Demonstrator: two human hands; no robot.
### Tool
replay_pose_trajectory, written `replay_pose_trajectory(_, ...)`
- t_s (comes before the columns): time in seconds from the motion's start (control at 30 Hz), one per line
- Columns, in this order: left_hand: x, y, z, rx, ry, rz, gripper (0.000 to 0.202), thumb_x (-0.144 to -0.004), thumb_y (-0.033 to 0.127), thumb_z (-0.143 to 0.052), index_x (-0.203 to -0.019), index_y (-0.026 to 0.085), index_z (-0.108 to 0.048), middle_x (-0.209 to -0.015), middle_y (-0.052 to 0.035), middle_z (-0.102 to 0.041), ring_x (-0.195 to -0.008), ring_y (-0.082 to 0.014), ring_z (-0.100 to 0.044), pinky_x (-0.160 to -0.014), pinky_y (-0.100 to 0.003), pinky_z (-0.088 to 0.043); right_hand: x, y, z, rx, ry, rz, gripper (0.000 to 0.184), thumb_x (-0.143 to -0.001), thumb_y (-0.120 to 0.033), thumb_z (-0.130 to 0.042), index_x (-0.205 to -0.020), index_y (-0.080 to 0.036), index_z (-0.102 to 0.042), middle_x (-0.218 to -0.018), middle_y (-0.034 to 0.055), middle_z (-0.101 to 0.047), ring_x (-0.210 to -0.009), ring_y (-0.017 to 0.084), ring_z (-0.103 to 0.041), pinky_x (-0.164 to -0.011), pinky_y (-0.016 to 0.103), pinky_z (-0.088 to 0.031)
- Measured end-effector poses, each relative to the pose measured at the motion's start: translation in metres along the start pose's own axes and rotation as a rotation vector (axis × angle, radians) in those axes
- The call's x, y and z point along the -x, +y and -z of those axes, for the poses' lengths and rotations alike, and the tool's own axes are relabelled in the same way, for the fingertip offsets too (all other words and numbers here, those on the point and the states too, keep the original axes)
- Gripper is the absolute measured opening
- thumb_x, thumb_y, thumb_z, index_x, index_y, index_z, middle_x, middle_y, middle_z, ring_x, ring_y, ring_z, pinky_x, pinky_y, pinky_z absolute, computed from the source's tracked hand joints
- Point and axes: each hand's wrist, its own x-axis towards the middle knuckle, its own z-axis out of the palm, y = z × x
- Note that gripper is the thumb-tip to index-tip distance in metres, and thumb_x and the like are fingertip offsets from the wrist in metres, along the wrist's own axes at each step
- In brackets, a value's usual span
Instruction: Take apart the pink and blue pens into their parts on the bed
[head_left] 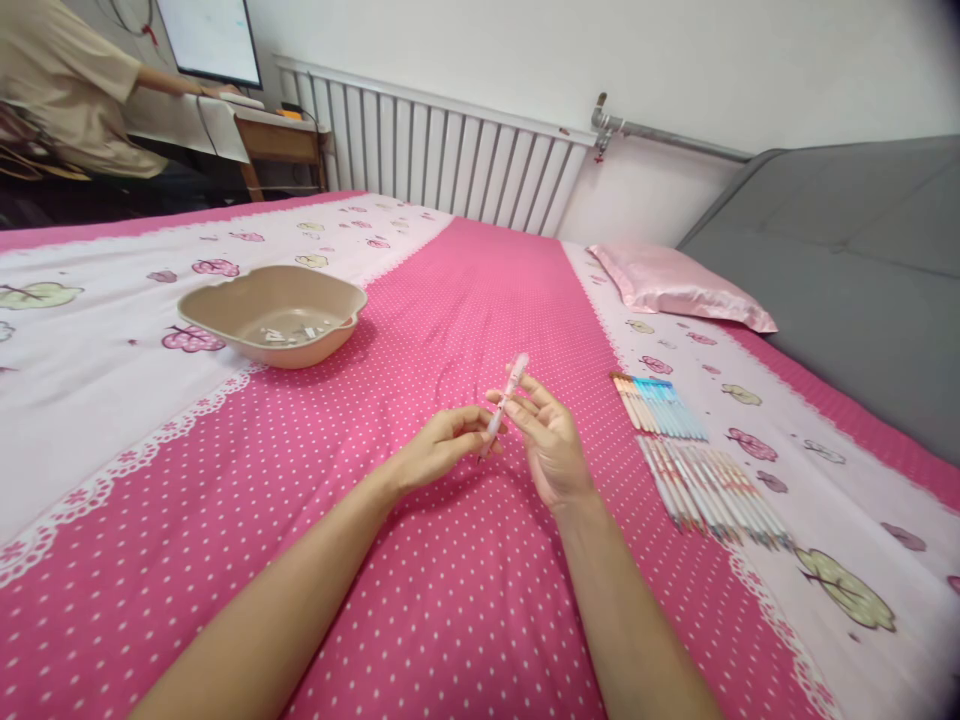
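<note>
Between my two hands is a slim pale pink pen point(516, 378), held at a slant above the bed, its upper end leaning away from me. My left hand point(444, 446) pinches the lower end with thumb and fingers. Higher up, the thumb and fingers of my right hand point(553, 440) close around the barrel. To the right lie two rows of pens side by side: a smaller row of blue and peach pens point(660, 408) and, nearer me, a larger row of whitish pens point(712, 490).
On the left stands a beige plastic basin point(285, 345) with small white pieces inside. A pink pillow point(679, 285) lies at the far right against a grey headboard point(840, 250). Beyond the bed are a radiator point(442, 150) and a person point(75, 80) seated at a desk point(274, 142).
</note>
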Motion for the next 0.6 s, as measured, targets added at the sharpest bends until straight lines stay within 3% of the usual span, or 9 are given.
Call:
replay_pose_trajectory(0.23,0.0004,0.0017,-0.0013,0.005,0.001,0.007,0.012,-0.083,0.023,-0.047,-0.079,0.014,-0.053,-0.074,-0.0012,-0.053,-0.07,-0.0123,-0.05,-0.069,-0.027,-0.039,-0.0029,0.0054,0.0031,0.036,0.087,0.032,0.045,-0.062,-0.02,-0.075,-0.104,-0.024,-0.059,-0.079,-0.0026,-0.062,-0.074,0.011,-0.059,-0.073,0.027,-0.048)
replay_pose_trajectory(0.4,0.001,0.0007,0.0004,-0.009,0.009,0.006,0.011,-0.082,0.02,-0.046,-0.081,0.013,-0.055,-0.075,-0.0017,-0.054,-0.072,-0.0129,-0.051,-0.071,-0.028,-0.04,-0.0006,0.0008,0.0011,0.018,0.021,0.003,0.042,-0.07,-0.025,-0.069,-0.109,-0.024,-0.057,-0.098,0.0033,-0.065,-0.092,0.015,-0.059,-0.087,0.033,-0.045)
replay_pose_trajectory(0.6,0.0011,0.0003,0.001,-0.013,0.015,-0.017,0.013,-0.083,0.021,-0.046,-0.083,0.013,-0.057,-0.078,-0.0025,-0.055,-0.075,-0.0135,-0.053,-0.073,-0.028,-0.041,0.0002,-0.0002,0.0004,0.018,-0.023,-0.014,0.043,-0.07,-0.023,-0.068,-0.111,-0.023,-0.057,-0.09,0.0032,-0.067,-0.087,0.015,-0.061,-0.085,0.034,-0.046)
